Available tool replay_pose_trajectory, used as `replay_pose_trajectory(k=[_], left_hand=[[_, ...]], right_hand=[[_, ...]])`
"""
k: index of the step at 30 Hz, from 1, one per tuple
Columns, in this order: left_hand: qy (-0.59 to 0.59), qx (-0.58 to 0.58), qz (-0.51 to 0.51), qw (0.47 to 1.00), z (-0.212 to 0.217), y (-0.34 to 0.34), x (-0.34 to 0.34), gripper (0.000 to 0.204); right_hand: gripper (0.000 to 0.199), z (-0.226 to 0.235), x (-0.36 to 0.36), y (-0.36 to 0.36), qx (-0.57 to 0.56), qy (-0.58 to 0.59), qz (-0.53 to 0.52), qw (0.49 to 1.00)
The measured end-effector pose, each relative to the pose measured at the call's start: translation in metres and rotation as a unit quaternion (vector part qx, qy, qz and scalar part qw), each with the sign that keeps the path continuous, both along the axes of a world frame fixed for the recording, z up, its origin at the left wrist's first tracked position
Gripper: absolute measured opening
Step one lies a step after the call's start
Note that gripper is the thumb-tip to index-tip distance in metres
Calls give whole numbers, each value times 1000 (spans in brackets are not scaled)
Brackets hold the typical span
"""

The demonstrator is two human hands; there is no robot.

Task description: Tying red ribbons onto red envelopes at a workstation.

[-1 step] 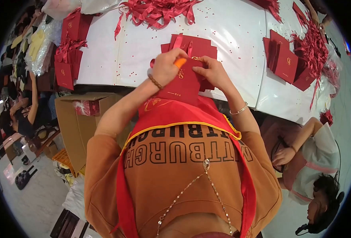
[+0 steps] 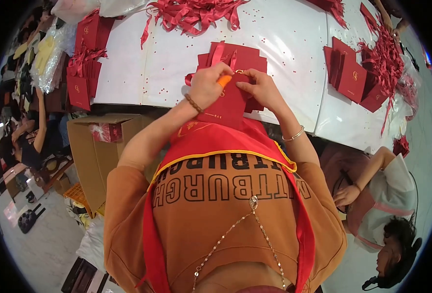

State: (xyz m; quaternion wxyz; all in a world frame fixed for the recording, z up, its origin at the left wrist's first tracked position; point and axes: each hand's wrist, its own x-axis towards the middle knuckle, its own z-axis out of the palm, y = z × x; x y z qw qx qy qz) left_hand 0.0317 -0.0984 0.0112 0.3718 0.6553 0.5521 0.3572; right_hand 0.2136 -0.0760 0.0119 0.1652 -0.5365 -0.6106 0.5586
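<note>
A flat red paper gift bag [image 2: 225, 110] with gold print lies at the table's near edge, its lower end reaching over my apron. At its top edge, my left hand [image 2: 207, 84] is closed, fingertips pinched together by a red ribbon. An orange piece [image 2: 224, 81] shows at those fingers; I cannot tell whether it is a finger cover or a small tool. Thumb and finger of my right hand [image 2: 260, 88] pinch the same top edge on the other side. More red bags [image 2: 250, 56] are stacked beneath and beyond it, with a ribbon handle [image 2: 219, 52] on top.
Loose red ribbons [image 2: 196, 17] heap at the far side of the white table [image 2: 284, 63], among scattered red dots. Finished-looking red bags stand left [image 2: 79, 93] and right [image 2: 350, 78]. A cardboard box [image 2: 89, 161] sits below left; another person's arm [image 2: 367, 171] is at right.
My left hand has shifted very slightly to the right and nearer to me. My right hand stays in place at the bag's top edge.
</note>
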Motion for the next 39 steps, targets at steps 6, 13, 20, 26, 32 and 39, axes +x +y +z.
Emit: replay_pose_trajectory(k=[6,13,20,26,32,39], left_hand=[[-28,-41,7,999,-18,-2,1,11],[-61,-192,20,979,-7,2,1,10],[-61,-108,49,991,-5,2,8,16],[37,-81,14,996,2,0,11,21],[7,-47,45,998,2,-4,15,17],[21,-91,6,996,11,-3,3,19]], right_hand=[[34,-8,-4,-2,-32,66,-19,997],[34,-8,-5,-2,-33,50,-20,998],[29,-6,-5,-3,58,4,14,998],[27,4,-9,-4,101,-38,15,994],[23,6,-9,-1,56,-12,29,998],[19,8,-6,-6,111,21,61,992]])
